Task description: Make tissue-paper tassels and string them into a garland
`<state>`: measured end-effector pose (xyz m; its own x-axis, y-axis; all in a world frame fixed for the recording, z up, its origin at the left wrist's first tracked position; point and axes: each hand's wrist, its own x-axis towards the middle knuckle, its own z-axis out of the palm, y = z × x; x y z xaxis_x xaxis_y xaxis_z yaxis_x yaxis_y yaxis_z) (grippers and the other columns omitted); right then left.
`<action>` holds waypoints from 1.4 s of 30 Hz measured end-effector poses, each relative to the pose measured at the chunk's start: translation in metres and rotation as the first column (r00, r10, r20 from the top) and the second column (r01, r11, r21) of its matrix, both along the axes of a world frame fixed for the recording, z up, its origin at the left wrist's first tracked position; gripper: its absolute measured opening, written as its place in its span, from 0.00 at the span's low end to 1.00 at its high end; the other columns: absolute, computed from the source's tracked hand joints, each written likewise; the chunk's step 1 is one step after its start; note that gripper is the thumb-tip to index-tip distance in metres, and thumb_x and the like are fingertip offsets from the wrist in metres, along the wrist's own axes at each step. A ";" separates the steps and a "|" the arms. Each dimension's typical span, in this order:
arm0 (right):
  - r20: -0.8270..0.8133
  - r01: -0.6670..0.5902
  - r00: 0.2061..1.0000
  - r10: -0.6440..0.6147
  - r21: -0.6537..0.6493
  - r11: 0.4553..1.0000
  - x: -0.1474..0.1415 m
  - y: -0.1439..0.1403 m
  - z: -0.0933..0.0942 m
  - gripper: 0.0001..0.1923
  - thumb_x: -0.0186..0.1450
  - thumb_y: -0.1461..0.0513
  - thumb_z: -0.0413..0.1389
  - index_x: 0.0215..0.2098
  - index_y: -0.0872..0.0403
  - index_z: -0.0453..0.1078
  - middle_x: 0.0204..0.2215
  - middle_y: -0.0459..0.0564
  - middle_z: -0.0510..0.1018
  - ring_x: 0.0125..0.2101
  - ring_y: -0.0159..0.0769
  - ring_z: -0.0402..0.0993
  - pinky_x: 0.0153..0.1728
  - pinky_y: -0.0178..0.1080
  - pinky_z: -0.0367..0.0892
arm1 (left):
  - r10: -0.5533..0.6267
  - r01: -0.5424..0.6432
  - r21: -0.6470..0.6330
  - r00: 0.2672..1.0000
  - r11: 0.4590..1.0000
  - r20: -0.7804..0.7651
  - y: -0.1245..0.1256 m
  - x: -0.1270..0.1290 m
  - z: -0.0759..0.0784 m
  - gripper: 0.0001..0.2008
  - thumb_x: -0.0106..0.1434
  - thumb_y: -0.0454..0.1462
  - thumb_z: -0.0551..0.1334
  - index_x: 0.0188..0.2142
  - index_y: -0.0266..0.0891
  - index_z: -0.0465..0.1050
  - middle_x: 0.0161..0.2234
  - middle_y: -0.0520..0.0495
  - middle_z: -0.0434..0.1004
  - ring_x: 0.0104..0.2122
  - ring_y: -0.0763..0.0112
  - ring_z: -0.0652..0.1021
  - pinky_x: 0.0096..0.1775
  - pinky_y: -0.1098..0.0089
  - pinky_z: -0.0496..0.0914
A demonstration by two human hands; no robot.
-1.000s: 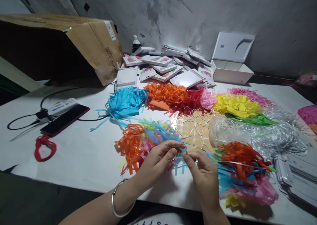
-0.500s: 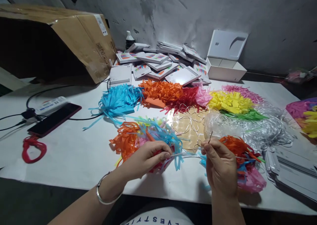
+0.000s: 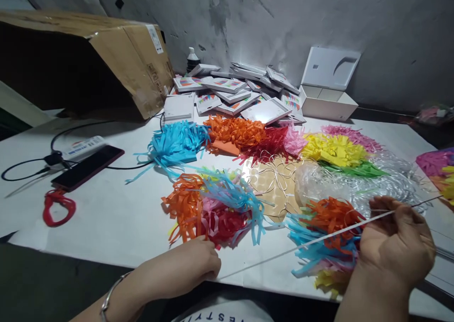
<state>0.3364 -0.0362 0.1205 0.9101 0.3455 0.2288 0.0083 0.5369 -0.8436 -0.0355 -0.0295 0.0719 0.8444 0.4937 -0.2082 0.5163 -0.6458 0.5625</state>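
A thin white string (image 3: 319, 239) is stretched taut between my two hands over the table's front edge. My left hand (image 3: 198, 263) is closed on its lower end, fingers curled down, just below a multicoloured bundle of tissue tassels (image 3: 220, 208). My right hand (image 3: 397, 241) pinches the string between thumb and fingers. Past that thumb, a thin dark strand (image 3: 427, 201) sticks out to the right. Beside and partly behind this hand lies another tassel bundle (image 3: 329, 218) in orange, blue, pink and yellow.
Blue tassels (image 3: 180, 142), orange tassels (image 3: 236, 133) and yellow tassels (image 3: 333, 149) lie in a row behind, before piled flat boxes (image 3: 230, 95). Clear plastic strands (image 3: 372, 189) lie right. A phone (image 3: 88, 167), red loop (image 3: 58, 208) and large carton (image 3: 142, 66) are left.
My hands have moved apart: the left down and leftward, the right out to the right. The string between them has lengthened and now runs taut. The view has shifted slightly.
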 end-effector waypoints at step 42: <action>0.309 -0.285 0.264 0.913 -0.880 0.381 -0.106 -0.028 -0.086 0.17 0.74 0.54 0.43 0.37 0.51 0.70 0.30 0.48 0.77 0.30 0.38 0.74 0.33 0.36 0.64 | 0.384 -0.471 0.369 0.878 0.801 0.287 0.120 0.046 -0.004 0.11 0.57 0.26 0.60 0.38 0.37 0.76 0.31 0.45 0.77 0.29 0.61 0.78 0.36 0.64 0.71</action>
